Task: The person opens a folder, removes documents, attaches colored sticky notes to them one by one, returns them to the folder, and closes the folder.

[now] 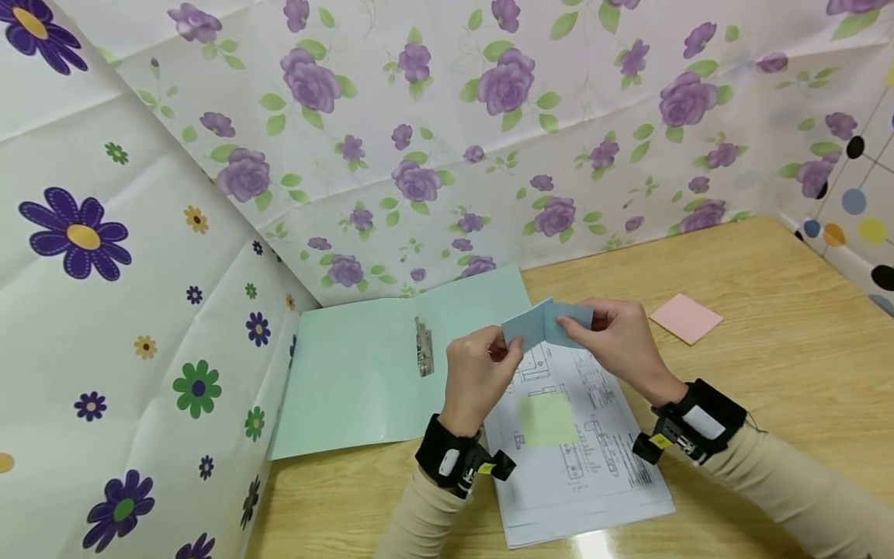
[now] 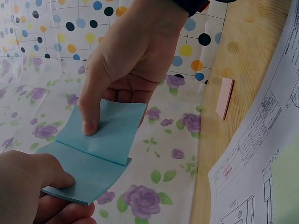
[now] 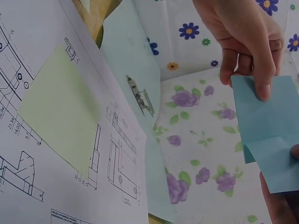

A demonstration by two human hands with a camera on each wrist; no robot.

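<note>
Blue sticky notes (image 1: 525,326) are held up between both hands, one part pinched by the left hand (image 1: 478,376) and the other by the right hand (image 1: 625,341) (a raised edge runs between the two parts). Below the hands lie drawing sheets (image 1: 594,489) bearing a green note (image 1: 548,420). Left of the left hand lies an open folder (image 1: 349,380); right of the right hand, a pink pad (image 1: 686,318).

Matt paper pad (image 1: 532,326) — smooth, glossy folder (image 1: 352,373), perhaps plastic — shiny metal clip (image 1: 424,348), wood-grained table (image 1: 782,349).

1 note (image 1: 548,419) on dwgs (image 1: 594,501), folder (image 1: 349,380) L, pad (image 1: 687,318) R.
</note>
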